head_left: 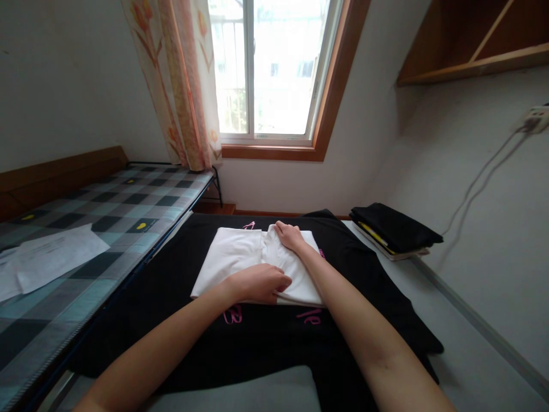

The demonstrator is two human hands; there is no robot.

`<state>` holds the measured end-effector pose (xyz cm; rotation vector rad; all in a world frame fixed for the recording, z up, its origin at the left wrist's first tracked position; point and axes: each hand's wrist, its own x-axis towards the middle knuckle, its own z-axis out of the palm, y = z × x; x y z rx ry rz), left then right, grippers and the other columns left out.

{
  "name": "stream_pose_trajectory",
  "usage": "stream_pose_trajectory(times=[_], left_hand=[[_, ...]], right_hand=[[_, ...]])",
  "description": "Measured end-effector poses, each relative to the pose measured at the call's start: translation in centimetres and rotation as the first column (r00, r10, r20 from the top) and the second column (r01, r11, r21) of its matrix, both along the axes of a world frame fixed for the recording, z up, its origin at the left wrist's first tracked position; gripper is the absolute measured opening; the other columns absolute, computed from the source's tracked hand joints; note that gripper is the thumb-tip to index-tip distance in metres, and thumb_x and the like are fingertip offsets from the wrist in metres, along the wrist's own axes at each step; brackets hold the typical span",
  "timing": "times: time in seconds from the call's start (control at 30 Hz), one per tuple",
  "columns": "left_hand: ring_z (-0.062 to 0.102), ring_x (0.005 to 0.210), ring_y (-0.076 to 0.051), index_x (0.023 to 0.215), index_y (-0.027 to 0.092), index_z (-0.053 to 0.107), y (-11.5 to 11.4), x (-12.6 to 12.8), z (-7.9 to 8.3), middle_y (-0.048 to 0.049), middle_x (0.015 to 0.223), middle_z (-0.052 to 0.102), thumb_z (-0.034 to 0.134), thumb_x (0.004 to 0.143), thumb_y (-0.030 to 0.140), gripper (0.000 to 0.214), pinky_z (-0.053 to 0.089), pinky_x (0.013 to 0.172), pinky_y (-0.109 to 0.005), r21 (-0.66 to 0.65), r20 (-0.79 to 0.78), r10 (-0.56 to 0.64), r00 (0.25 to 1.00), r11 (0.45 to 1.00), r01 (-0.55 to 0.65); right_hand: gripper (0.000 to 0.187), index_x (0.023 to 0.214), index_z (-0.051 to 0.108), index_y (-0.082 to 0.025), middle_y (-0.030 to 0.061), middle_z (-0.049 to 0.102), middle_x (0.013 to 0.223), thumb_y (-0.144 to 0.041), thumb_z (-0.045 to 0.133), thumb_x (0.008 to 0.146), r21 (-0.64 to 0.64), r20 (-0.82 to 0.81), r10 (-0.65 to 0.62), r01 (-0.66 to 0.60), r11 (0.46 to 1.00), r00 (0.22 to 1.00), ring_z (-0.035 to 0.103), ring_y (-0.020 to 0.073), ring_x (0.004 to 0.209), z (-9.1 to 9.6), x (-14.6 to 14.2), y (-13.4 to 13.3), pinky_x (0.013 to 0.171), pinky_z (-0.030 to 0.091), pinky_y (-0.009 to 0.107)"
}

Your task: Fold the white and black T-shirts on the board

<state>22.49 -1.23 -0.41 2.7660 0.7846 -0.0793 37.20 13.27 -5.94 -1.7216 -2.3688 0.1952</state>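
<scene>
A white garment [227,257], folded into a flat rectangle, lies in front of me on a spread-out black garment [171,320] with pink lettering. Curled at the white garment's near edge, right of its middle, my left hand [262,281] pinches the fabric. My right hand [289,236] is closed on its far edge, with the fingertips partly hidden. Between the two hands the white cloth is slightly creased, and a fold line runs from front to back. My right forearm passes over its right side.
On the left is a bed with a checked mattress [128,197] and white papers [60,257] on it. At the back right, a black cloth bundle [394,229] rests on books or papers. A window [283,68], a curtain [184,80] and a wooden shelf [480,66] are beyond.
</scene>
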Motion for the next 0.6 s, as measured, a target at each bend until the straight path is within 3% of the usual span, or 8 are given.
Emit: stream_pose_trajectory(times=[0.43,0.53,0.6], left_hand=[[0.062,0.071,-0.018,0.082,0.020,0.064,-0.2,0.9,0.3,-0.0026,0.081,0.068,0.068,0.072,0.023,0.011,0.041,0.060,-0.026,0.015,-0.065,-0.021,0.998,1.000,0.022],[0.061,0.066,-0.017,0.082,0.021,0.067,0.4,0.6,0.4,-0.0023,0.075,0.068,0.068,0.075,0.035,0.016,0.041,0.059,-0.026,-0.052,-0.058,0.035,0.998,0.998,-0.038],[0.061,0.063,-0.018,0.080,0.019,0.068,1.3,0.1,0.4,-0.0041,0.072,0.069,0.061,0.081,0.044,0.026,0.042,0.059,-0.026,-0.064,-0.047,0.145,0.988,0.987,-0.148]], right_hand=[[0.042,0.108,0.059,-0.022,0.0092,0.069,0.105,-0.042,0.022,0.101,0.017,0.027,0.053,-0.054,0.998,0.998,0.060,0.0244,0.100,-0.3,0.1,0.4,0.086,0.034,0.036],[0.032,0.109,0.061,-0.022,0.0112,0.064,0.111,-0.037,0.036,0.098,0.123,0.079,0.052,-0.061,0.991,0.996,0.054,0.0268,0.105,-0.1,-0.5,0.1,0.088,0.033,0.038],[0.027,0.111,0.062,-0.023,0.0114,0.061,0.114,-0.030,0.042,0.095,0.212,0.071,0.054,-0.068,0.975,0.996,0.049,0.0272,0.108,0.2,-1.1,-0.2,0.090,0.031,0.039]])
